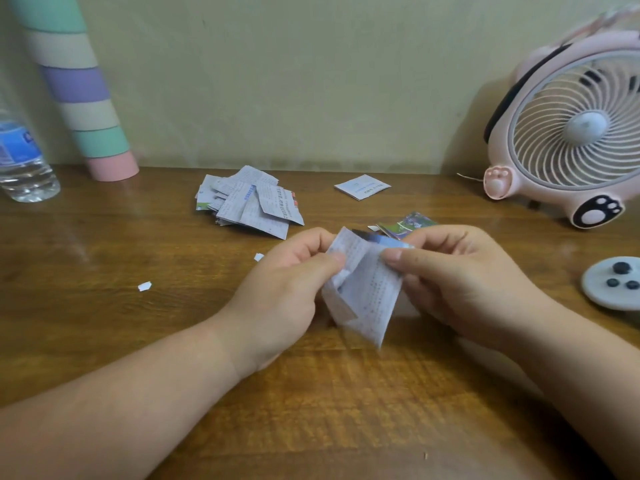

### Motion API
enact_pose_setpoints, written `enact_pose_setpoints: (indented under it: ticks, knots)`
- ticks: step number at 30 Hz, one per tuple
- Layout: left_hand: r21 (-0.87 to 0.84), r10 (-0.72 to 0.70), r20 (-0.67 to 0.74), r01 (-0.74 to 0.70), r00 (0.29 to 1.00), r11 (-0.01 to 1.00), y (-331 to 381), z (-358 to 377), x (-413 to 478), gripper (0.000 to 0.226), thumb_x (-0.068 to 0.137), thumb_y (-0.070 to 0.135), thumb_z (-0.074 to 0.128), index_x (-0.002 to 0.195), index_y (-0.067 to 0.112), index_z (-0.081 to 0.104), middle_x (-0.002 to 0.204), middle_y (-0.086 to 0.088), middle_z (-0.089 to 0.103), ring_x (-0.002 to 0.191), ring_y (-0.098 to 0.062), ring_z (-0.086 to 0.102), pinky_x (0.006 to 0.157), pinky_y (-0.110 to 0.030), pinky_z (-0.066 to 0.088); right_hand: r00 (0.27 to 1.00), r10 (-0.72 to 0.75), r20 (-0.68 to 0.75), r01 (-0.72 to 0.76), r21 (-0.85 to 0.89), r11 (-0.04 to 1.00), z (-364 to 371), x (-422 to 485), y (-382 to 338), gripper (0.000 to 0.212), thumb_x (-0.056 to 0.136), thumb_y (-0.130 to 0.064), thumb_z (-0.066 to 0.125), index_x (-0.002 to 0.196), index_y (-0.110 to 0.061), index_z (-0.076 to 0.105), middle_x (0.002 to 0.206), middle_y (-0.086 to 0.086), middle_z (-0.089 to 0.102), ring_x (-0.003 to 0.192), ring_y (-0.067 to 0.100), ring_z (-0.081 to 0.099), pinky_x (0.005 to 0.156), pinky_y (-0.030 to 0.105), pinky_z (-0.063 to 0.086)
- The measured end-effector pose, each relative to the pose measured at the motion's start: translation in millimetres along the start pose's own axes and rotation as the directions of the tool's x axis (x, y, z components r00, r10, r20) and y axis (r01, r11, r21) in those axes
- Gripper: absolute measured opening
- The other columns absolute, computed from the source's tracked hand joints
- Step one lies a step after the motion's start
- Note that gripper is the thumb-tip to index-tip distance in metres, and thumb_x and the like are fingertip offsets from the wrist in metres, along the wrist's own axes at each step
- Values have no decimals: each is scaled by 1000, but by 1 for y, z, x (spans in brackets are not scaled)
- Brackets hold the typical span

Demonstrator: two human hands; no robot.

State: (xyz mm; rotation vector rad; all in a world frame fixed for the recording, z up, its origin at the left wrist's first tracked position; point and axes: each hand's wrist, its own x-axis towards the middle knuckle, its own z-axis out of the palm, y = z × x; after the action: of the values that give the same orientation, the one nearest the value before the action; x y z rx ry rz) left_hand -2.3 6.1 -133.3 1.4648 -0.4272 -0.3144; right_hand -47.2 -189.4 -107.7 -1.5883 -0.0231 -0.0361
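A printed paper piece [367, 289], partly folded, hangs above the wooden table [138, 341] between both hands. My left hand [284, 289] pinches its upper left edge between thumb and fingers. My right hand [460, 278] pinches its upper right edge the same way. The paper's lower corner points down toward the table. A pile of folded printed paper pieces [247, 200] lies behind the hands, and a single folded piece [362, 187] lies farther right.
A pink paw-print desk fan [571, 133] stands at the back right. A striped pastel tube [74, 88] leans on the wall at back left, beside a water bottle [20, 161]. A grey disc with dark beads [613, 282] sits at right. Small paper scraps [144, 286] and colourful scraps [408, 223] dot the table.
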Motion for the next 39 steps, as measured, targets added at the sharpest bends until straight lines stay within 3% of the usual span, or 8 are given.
enact_pose_setpoints:
  ticks: [8, 14, 20, 23, 26, 30, 35, 39]
  knots:
    - [326, 44, -190, 20, 981, 945, 11, 1, -2, 21, 93, 34, 71, 79, 18, 73, 88, -1, 77, 90, -23, 72, 84, -55, 58, 893, 34, -448, -60, -44, 997, -43, 31, -1, 20, 93, -12, 69, 73, -10, 67, 61, 10, 62, 44, 13, 41, 41, 22, 34]
    - [726, 58, -53, -1, 997, 687, 18, 7, -10, 32, 81, 46, 80, 68, 20, 66, 62, 7, 61, 57, -6, 53, 52, -19, 43, 845, -14, -534, -351, -574, 740, -55, 47, 2, 14, 88, -25, 72, 79, -14, 73, 75, 6, 73, 65, 17, 65, 57, 33, 52]
    - [930, 6, 73, -70, 997, 360, 21, 9, -11, 25, 87, 55, 70, 98, 35, 61, 94, 25, 59, 91, -1, 55, 78, -24, 46, 854, -67, -516, -379, -705, 599, -53, 51, 6, 14, 90, -24, 68, 82, -14, 73, 76, 5, 69, 69, 16, 63, 50, 27, 41]
    - [952, 127, 144, -172, 981, 252, 19, 9, -13, 65, 86, 52, 71, 138, 44, 33, 117, 26, 35, 121, 1, 35, 95, -16, 27, 846, -92, -525, -380, -715, 586, -56, 52, 7, 26, 89, -27, 68, 110, -12, 69, 91, -1, 69, 75, 11, 62, 56, 25, 41]
    - [888, 237, 310, -369, 921, 273, 17, 10, -16, 49, 90, 31, 73, 131, 34, 47, 118, 19, 38, 115, 1, 36, 93, -9, 26, 846, -200, -495, -333, -783, 525, -58, 48, 5, 53, 87, -37, 71, 134, -19, 55, 122, 1, 65, 108, 20, 63, 80, 31, 47]
    - [804, 85, 487, -484, 869, 346, 13, 13, -19, 16, 99, 18, 55, 108, 25, 67, 95, 23, 46, 94, 5, 44, 86, -9, 35, 954, -242, -180, -72, -916, 395, -47, 22, -20, 28, 82, -52, 73, 91, -26, 68, 80, -9, 64, 73, 8, 59, 59, 29, 44]
    - [863, 103, 377, -390, 920, 322, 14, 9, -15, 11, 98, 30, 56, 92, 28, 65, 77, 20, 50, 77, 2, 48, 71, -20, 37, 953, 296, 64, 8, -982, 186, -37, -10, -32, 66, 67, -64, 80, 124, -51, 49, 88, -16, 61, 77, -1, 59, 69, 21, 44]
    - [793, 218, 209, -295, 953, 533, 10, 12, -17, 9, 92, 25, 67, 83, 24, 69, 72, 12, 63, 73, -3, 57, 65, -21, 45, 960, 200, 195, 127, -943, 308, -42, -8, -24, 66, 86, -26, 72, 136, -50, 37, 84, -18, 65, 78, 2, 62, 72, 21, 49]
